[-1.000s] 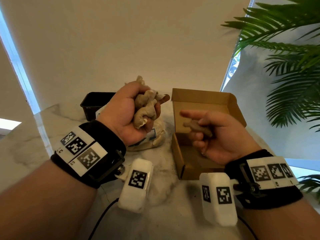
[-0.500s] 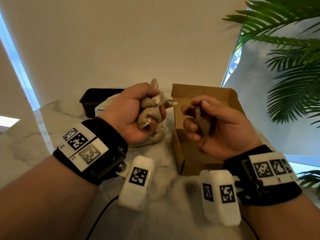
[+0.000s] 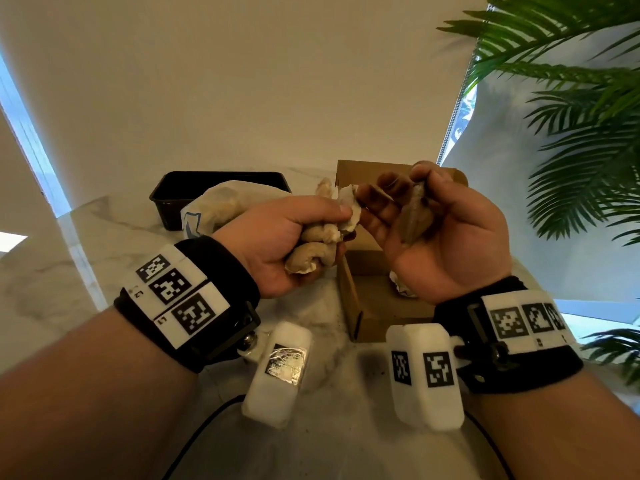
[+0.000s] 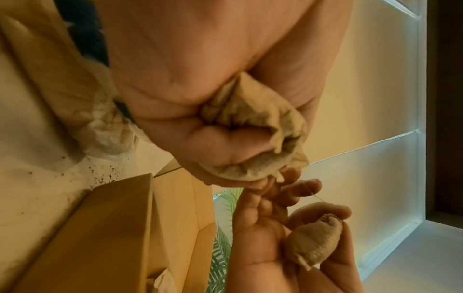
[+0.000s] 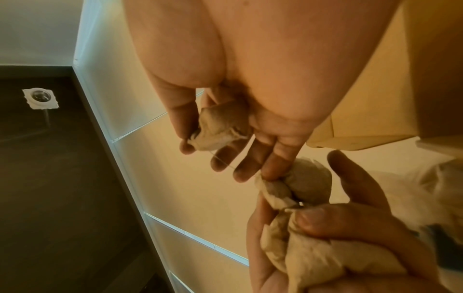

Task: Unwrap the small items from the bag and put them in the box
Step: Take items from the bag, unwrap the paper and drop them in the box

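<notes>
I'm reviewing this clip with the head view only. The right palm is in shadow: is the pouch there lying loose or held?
Observer: It is held. In the right wrist view the right hand has its thumb pressing the pouch against the fingers.
Operator: Is that pouch free of the left bundle?
Observer: Apparently not. The left wrist view shows a thin thread running from the pouch towards the bundle, which the left hand grips.
Operator: Do the hands meet?
Observer: Not that I can see, but the right wrist view shows a right fingertip resting on the bundle's end.
</notes>
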Motion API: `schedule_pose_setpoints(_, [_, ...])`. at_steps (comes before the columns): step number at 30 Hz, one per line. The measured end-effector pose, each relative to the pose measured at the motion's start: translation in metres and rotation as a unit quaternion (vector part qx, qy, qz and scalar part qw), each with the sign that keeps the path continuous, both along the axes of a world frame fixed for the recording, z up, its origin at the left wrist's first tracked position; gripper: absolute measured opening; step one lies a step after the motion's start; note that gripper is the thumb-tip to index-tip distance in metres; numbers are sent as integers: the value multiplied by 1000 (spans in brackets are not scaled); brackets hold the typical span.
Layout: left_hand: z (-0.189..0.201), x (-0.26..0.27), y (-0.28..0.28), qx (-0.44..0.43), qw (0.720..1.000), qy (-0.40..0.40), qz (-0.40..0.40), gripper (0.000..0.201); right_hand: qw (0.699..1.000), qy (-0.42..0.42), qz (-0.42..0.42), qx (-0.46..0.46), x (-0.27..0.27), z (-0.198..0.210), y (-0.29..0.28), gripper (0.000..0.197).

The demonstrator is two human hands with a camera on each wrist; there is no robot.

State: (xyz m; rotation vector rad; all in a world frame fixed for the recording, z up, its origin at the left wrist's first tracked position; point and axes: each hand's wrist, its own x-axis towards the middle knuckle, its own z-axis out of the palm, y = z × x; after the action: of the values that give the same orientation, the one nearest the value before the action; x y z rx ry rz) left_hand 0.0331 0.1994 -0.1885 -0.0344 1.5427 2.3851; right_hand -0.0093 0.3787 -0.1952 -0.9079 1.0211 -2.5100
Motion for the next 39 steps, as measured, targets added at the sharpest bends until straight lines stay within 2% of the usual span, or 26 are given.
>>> schedule_pose_setpoints(3, [1,-2,1,2,999,-6,31,8,999,-8,-30,26,-1,0,0,12])
schedule_pose_setpoints(6, [3,-4,-3,36,998,-6,59,21,997,-23,-59,50,-3,0,1,12])
schedule_pose_setpoints(9, [6,-5,-7,75,995,-6,60,6,995,-29,-74,63,-3,-1,1,19])
schedule_pose_setpoints(18, [10,-3,-12,101,988,-7,115,11,996,-55,-67,19,0,1,-1,15])
schedule_pose_setpoints(22, [10,-4,-11,45,990,31,129,19,996,-73,-50,13,3,5,-6,16])
schedule_pose_setpoints(24, [6,-6,-13,-17,987,68,142,38,996,-74,-45,27,4,10,-10,16])
schedule_pose_setpoints(27, [4,-5,-15,-80,984,105,121,29,996,-63,-37,53,3,25,-17,16])
schedule_pose_setpoints(31, [1,-3,-16,-106,983,133,63,68,995,-54,-33,74,-3,44,-30,18])
schedule_pose_setpoints(33, [3,-4,-17,-152,974,139,89,56,995,-63,-38,72,-7,43,-33,19])
schedule_pose_setpoints(36, [5,-4,-14,-222,951,164,140,17,995,-82,-31,56,-10,30,-30,25])
schedule_pose_setpoints(39, [4,-6,-10,-258,926,187,204,15,994,-89,-16,67,-11,15,-21,29])
